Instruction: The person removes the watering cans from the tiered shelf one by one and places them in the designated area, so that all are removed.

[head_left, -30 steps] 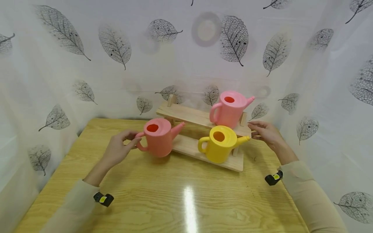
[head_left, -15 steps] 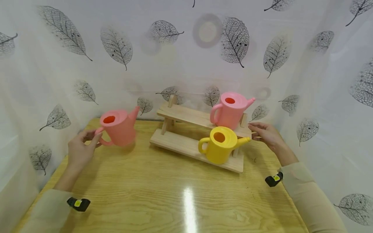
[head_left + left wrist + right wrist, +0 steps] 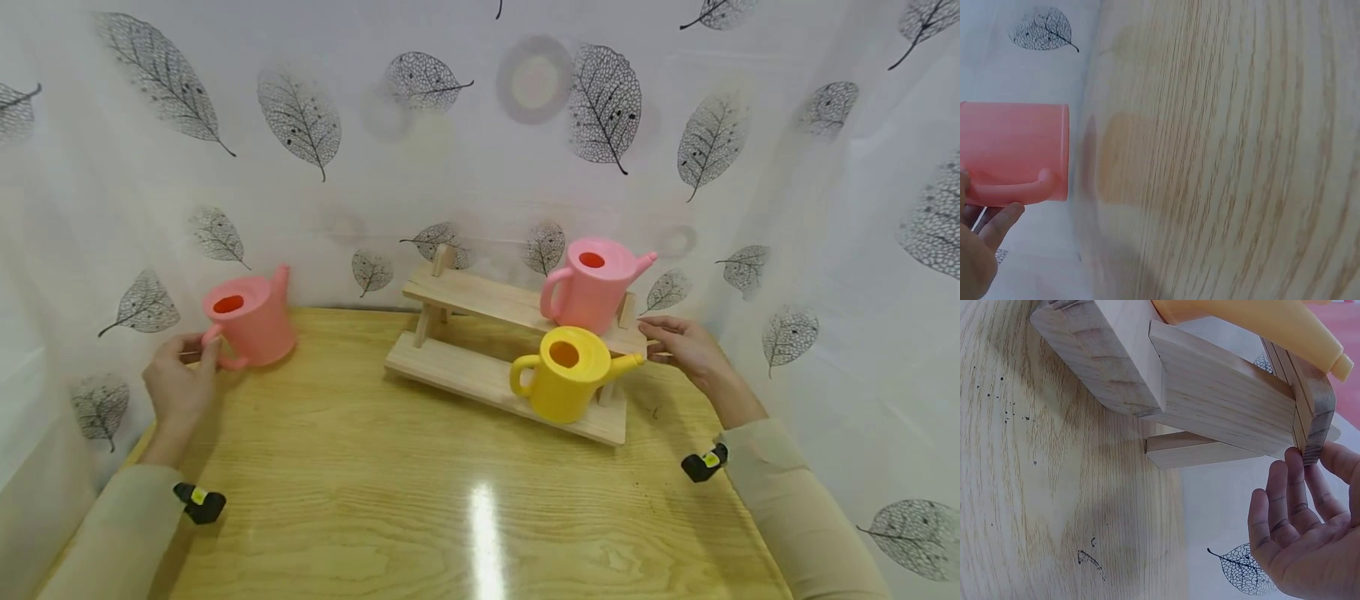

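At the far left of the table, a coral watering can (image 3: 258, 329) is in the grasp of my left hand (image 3: 178, 383). Thumb and fingers pinch its handle (image 3: 1013, 191), and its spout points up and back. Whether its base touches the table, I cannot tell. My right hand (image 3: 686, 350) pinches the right end of the upper board of a two-tier wooden shelf (image 3: 457, 364), thumb on one face and fingers on the other. On the upper board stands a pink watering can (image 3: 592, 292). A yellow watering can (image 3: 561, 383) sits in front on the lower board.
The wooden table (image 3: 375, 500) runs from the shelf toward me, with a bright light reflection on it. A white curtain (image 3: 465, 183) with printed leaves hangs behind and on both sides. Each sleeve carries a small black wrist camera (image 3: 198, 502).
My left hand has carried the coral watering can leftward from the shelf's left front to the table's far left, uncovering the lower board's left part. My right hand stays at the shelf.
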`<state>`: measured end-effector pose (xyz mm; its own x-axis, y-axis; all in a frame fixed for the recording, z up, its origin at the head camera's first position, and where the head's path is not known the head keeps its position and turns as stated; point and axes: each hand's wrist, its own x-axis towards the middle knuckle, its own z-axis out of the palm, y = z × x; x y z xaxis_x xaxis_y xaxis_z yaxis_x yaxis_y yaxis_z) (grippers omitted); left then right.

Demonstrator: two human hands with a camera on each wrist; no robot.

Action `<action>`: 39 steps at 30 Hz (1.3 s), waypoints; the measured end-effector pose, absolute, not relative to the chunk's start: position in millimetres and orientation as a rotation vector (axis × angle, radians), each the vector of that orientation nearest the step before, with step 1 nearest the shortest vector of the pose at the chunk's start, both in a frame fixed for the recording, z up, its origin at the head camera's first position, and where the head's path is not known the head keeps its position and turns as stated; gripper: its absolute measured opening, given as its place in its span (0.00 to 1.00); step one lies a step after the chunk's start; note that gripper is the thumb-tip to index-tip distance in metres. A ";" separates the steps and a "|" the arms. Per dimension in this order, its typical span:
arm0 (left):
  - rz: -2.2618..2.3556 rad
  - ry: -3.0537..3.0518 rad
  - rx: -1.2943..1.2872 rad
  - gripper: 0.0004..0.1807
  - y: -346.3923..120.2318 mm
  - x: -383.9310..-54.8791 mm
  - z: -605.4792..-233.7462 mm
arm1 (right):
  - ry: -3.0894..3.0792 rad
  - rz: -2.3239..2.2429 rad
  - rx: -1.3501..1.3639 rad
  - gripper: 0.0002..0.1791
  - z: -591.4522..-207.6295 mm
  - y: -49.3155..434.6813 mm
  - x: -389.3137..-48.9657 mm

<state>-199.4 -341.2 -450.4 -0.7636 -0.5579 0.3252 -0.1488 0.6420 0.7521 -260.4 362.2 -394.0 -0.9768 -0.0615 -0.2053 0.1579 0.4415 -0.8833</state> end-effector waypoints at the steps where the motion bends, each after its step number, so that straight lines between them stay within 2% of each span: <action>1: -0.983 -2.321 0.563 0.24 -342.4 -200.6 -451.3 | 2.484 -1.558 0.084 0.41 -394.3 362.0 -260.5; 13: -1.039 -2.329 0.676 0.25 -351.0 -203.3 -458.6 | 2.468 -1.559 0.072 0.41 -397.0 361.3 -263.1; 20: -1.163 -2.356 0.718 0.34 -345.0 -202.1 -453.8 | 2.460 -1.581 0.083 0.41 -396.1 362.3 -262.7; 29: -1.048 -2.243 0.515 0.23 -324.0 -201.6 -425.3 | 2.498 -1.538 0.065 0.41 -394.9 362.9 -263.1; 34: -1.126 -2.165 0.301 0.17 -290.0 -201.7 -409.9 | 2.497 -1.549 0.072 0.41 -395.5 363.9 -262.7; 39: -1.196 -2.195 0.078 0.16 -246.8 -202.1 -406.2 | 2.492 -1.557 0.082 0.41 -395.7 363.8 -260.3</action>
